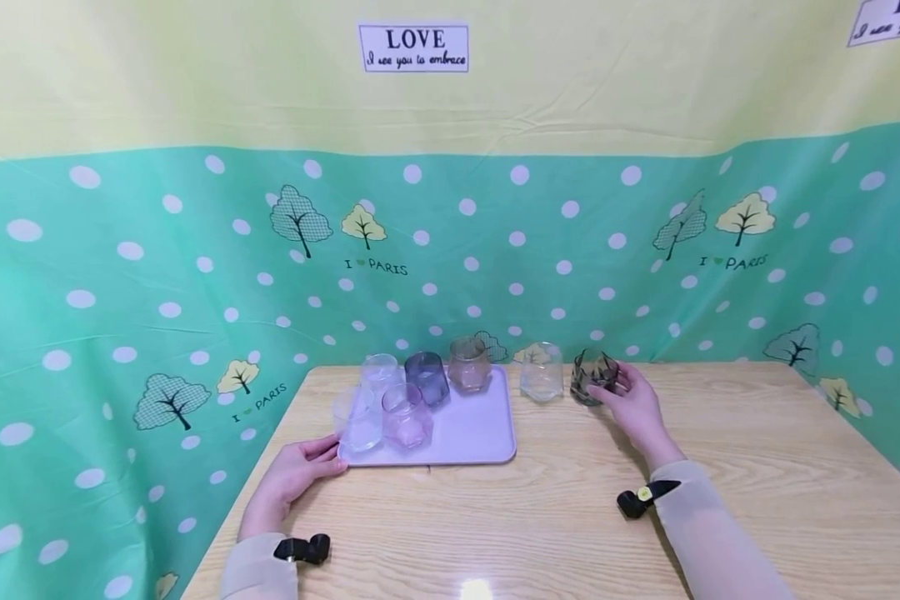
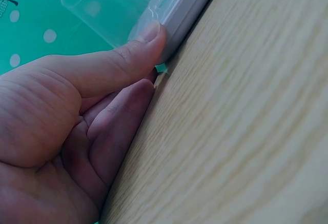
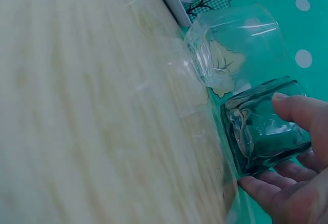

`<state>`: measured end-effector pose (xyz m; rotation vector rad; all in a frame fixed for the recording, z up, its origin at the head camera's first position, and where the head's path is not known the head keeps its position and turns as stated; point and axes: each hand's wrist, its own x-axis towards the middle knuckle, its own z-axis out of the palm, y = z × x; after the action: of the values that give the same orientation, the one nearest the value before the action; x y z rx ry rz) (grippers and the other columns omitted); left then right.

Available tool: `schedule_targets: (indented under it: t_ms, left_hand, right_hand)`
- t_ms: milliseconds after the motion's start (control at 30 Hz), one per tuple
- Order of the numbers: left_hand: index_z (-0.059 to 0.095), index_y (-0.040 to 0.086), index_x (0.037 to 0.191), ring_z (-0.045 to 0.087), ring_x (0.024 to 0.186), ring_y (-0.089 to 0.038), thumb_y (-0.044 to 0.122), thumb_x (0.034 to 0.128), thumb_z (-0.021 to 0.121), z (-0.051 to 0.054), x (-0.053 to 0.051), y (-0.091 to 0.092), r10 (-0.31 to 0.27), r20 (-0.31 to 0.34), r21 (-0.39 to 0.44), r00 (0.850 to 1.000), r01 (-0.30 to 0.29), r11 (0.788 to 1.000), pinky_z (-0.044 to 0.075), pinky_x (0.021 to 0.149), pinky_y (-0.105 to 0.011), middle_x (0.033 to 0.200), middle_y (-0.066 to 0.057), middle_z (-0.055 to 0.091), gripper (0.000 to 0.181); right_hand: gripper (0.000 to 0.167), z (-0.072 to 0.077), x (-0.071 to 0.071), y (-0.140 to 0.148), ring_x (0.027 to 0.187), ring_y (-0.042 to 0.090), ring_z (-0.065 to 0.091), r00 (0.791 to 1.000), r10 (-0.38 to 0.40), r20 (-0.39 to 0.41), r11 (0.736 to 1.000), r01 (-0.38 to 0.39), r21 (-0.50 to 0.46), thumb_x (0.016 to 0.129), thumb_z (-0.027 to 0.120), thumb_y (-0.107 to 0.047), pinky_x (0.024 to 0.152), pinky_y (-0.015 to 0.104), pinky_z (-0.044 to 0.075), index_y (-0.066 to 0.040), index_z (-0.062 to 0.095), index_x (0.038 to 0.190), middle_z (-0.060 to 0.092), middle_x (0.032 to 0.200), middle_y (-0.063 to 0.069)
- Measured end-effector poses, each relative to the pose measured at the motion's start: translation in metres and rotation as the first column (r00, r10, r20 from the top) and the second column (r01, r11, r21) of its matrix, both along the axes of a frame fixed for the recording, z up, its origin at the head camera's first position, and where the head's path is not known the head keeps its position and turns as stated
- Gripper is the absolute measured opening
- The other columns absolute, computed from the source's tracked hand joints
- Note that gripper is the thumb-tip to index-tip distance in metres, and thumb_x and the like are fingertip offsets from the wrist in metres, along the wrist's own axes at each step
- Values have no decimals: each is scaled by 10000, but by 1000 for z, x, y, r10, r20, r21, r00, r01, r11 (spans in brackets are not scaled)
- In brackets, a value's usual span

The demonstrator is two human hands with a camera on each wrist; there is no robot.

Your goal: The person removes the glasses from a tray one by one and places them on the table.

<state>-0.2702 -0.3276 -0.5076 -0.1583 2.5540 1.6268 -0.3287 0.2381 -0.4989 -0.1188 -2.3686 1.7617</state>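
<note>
With my right hand (image 1: pixel 640 410) I grip a smoky glass (image 1: pixel 587 379), thick-walled and angular, between thumb and fingers near the wooden table's (image 1: pixel 495 517) far edge. Just to its left stands a clear glass (image 1: pixel 542 375); a narrow strip of wood grain separates that from the right edge of the smooth lilac tray (image 1: pixel 472 437). My left hand (image 1: pixel 296 471) pinches the tray's near-left corner. Five tumblers (image 1: pixel 407 425), clear and tinted, crowd its left and far sides, leaving room at its near-right corner.

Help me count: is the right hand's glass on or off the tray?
Off: a clear glass stands between the dark glass and the tray.
</note>
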Motion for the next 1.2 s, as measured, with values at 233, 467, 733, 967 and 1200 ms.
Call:
schedule_targets:
  t_ms: [233,467,733,967,1200]
  left_hand:
    - [565,-43,1494,511,1427,-360,137,871,905,-1,-1,1,4,13,-4,1000,-4,1000,252,1263,-593,1402,-179,647,732]
    - [570,-51,1484,516,1420,-364,117,859,910,0,-1,0,2,8,6,1000,-2,1000,236,1266,-599,1388,-186,651,731]
    - [568,-45,1491,519,1421,-358,129,867,907,-1,-1,0,1,10,6,1000,-1,1000,247,1263,-599,1399,-183,647,731]
    - [578,-27,1489,471,1461,-375,129,866,907,3,-1,1,4,13,5,1000,-4,1000,221,1268,-613,1388,-182,653,722]
    - [578,-31,1489,483,1451,-365,136,865,910,2,1,1,4,18,6,1000,-4,1000,233,1267,-603,1391,-185,650,726]
  right_hand:
    - [852,-1,-1,0,1469,498,452,1000,22,-18,1000,-22,2,1005,764,-132,1193,522,419,64,245,1651,393,1621,345]
    - [823,-1,-1,0,1465,488,463,999,29,-15,999,-29,17,1013,749,-112,1186,514,424,64,255,1647,403,1616,341]
    - [848,0,0,-2,1472,508,442,999,39,-6,999,-39,31,1022,746,-135,1192,526,420,63,222,1659,381,1622,359]
    - [872,1,2,-1,1487,521,410,999,28,16,996,-29,80,1036,735,-177,1212,555,398,36,185,1678,354,1638,362]
    - [871,1,3,-3,1492,522,401,999,32,37,996,-35,86,1045,726,-192,1218,564,388,23,175,1684,350,1639,363]
